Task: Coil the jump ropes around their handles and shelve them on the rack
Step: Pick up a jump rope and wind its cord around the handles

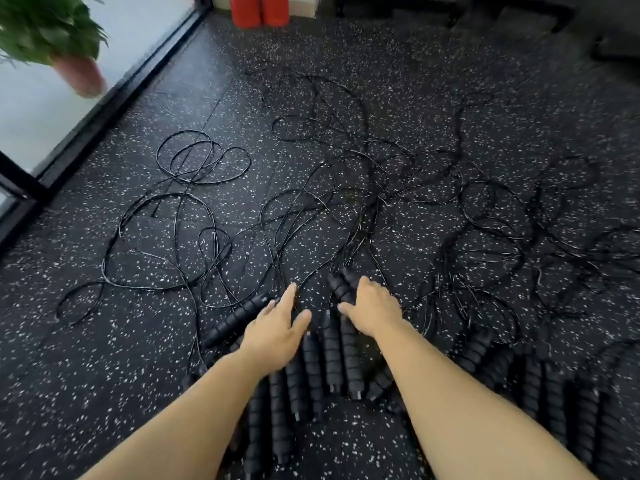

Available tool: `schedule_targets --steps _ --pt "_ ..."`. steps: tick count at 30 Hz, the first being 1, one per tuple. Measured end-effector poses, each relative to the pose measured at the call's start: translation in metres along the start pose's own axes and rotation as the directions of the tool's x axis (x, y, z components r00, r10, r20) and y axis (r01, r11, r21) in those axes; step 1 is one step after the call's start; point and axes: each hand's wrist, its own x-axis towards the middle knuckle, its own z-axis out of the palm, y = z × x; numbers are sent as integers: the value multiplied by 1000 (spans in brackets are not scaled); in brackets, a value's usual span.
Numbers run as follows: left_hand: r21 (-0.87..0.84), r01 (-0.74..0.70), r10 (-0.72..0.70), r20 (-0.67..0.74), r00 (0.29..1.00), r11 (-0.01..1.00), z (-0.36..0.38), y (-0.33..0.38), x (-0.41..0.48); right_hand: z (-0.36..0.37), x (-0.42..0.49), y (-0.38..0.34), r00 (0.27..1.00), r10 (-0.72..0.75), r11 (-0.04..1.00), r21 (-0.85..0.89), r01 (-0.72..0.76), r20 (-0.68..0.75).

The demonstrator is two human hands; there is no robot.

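Left grip (277, 327) flat, fingers straight, holding nothing, above the row of handles (311, 368). Right grip (372, 306) rests on a handle pair (341, 287); its fingers are hidden. Tangled ropes (311, 202) sprawl just beyond both; potted plant (52, 36) far left

1. The left hand (277, 327) is bare, and nothing is worn on it that shows.
2. The left forearm (194, 410) is uncovered from the wrist to the near edge.
3. The right hand (372, 308) is likewise bare.
4. The right forearm (460, 403) is uncovered along its whole visible length.
5. The fingertips are blurred, so nail detail cannot be made out.
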Motion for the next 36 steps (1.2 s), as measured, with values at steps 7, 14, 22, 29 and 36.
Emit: schedule_targets --steps 7,14,22,29,36 --pt "-68 12 -11 10 1000 998 21 -16 29 24 45 8 989 145 986 -84 -148 -31" --pt "-66 -1 1 12 1000 998 26 -17 37 19 53 6 989 138 988 -62 -142 -56" --pt "-124 19 -19 6 1000 992 -3 5 9 -46 13 14 970 222 967 146 -207 -99" --pt "-290 -15 2 -46 999 957 -45 72 -68 -113 -95 1 983 180 704 702 -107 -31" --pt "-389 -64 20 -116 993 919 -70 125 -163 -151 -215 -4 987 157 478 873 -96 22"
